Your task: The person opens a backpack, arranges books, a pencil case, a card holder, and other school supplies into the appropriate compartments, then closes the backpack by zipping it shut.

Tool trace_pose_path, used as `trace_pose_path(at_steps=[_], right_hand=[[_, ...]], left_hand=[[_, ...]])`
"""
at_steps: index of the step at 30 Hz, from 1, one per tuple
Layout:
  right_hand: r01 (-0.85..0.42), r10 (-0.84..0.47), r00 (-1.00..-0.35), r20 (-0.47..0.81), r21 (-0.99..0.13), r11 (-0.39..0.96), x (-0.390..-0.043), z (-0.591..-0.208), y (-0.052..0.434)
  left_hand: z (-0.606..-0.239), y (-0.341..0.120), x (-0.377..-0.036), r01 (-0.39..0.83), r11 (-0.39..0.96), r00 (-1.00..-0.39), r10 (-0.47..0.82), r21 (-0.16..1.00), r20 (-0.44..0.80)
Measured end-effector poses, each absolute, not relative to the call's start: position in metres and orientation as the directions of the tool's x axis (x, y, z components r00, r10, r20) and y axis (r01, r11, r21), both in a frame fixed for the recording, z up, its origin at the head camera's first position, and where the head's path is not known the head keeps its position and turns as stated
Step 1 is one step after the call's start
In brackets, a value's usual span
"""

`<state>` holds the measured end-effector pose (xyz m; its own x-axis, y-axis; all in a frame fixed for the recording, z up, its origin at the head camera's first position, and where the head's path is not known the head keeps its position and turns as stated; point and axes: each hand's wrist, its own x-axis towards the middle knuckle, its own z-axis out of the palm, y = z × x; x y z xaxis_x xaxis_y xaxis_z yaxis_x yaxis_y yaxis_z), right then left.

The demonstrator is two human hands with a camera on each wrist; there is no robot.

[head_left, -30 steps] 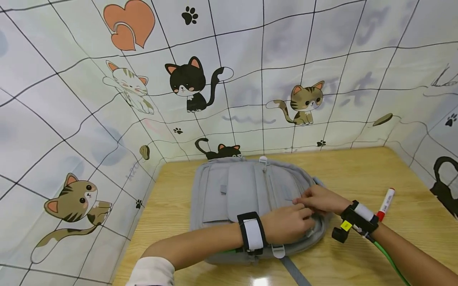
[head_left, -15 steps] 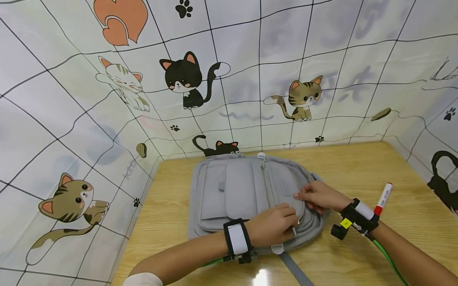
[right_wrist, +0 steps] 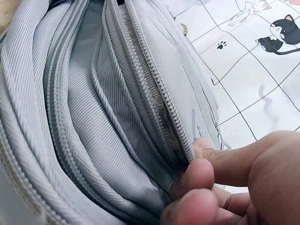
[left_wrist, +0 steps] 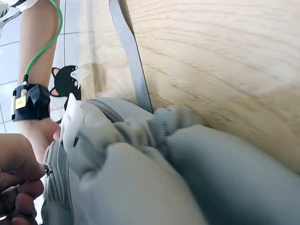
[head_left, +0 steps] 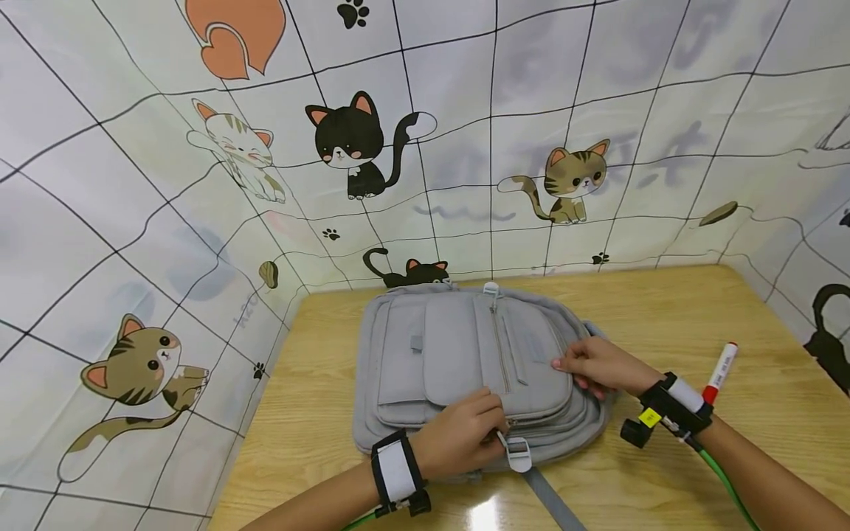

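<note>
A grey backpack lies flat on the wooden table, front pocket upward. My left hand is at the pocket's near side and pinches a zipper pull; the metal slider shows beside the fingers in the left wrist view. At the bag's rounded right end, my right hand pinches the pocket edge between thumb and fingers. The right wrist view shows the parted zipper teeth running up to those fingertips. What lies inside the pocket is hidden.
A white marker with a red cap lies right of my right wrist. The grey strap trails off the bag toward the table's front. A white buckle sits near my left fingers. A cat-printed curtain stands behind the table.
My left hand has moved left along the pocket's near side with the zipper pull, and the pocket's zipper has opened further. My right hand stays at the pocket edge.
</note>
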<state>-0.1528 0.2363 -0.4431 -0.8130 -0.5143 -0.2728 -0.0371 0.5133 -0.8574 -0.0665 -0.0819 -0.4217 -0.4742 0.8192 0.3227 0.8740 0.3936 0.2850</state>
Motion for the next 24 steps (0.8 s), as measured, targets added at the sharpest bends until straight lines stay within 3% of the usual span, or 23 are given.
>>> trace_pose_path(at_steps=[17, 20, 24], right_hand=[[-0.057, -0.509, -0.827, -0.241, -0.863, 0.501, -0.152, -0.443, 0.239], [-0.083, -0.495, -0.834, -0.242, -0.833, 0.547, -0.154, -0.437, 0.237], [-0.17, -0.399, -0.904, -0.154, -0.726, 0.666, -0.172, -0.42, 0.237]], left_hand=[[-0.425, -0.118, -0.058, 0.789, 0.481, -0.609, 0.696, 0.383, 0.38], [-0.429, -0.127, -0.052, 0.801, 0.506, -0.599, 0.667, 0.319, 0.444], [-0.439, -0.146, -0.038, 0.748, 0.631, -0.628, 0.571, 0.207, 0.529]])
